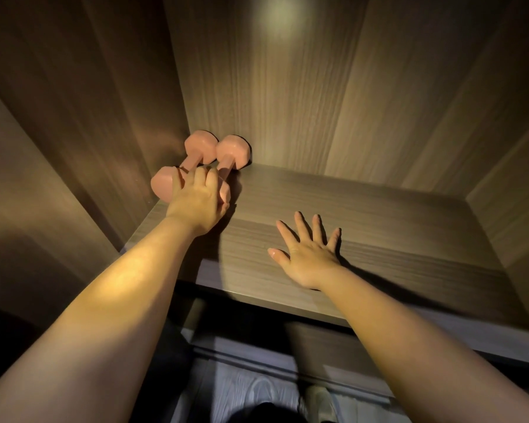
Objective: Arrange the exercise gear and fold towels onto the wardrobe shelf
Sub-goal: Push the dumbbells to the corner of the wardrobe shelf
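Curling over the near end of the outer dumbbell (234,152), the left hand (196,199) had its fingers bent across the pink handle and its thumb tucked against the near head, gripping that weight where it lay. Just beside it, nearly touching, lay the wall-side dumbbell (200,146). Both sat in the back left corner of the wardrobe shelf (394,224), far heads close to the back panel (287,102). The right hand (309,254) rested flat on the shelf well apart from them, fingers spread and straight, holding nothing.

The dumbbells looked rigid, dense and smooth-coated, likely heavy for their bulk. The narrow handle between the heads seemed the sound place to grip, since the angular heads would keep them from rolling (a slick coating might slip in a loose pinch).

The outer dumbbell's near head was mostly hidden under the left hand, so I could not tell exactly how the palm met it. No towels showed, the dim light blurred the corner, and the dark space below the shelf was hard to make out.
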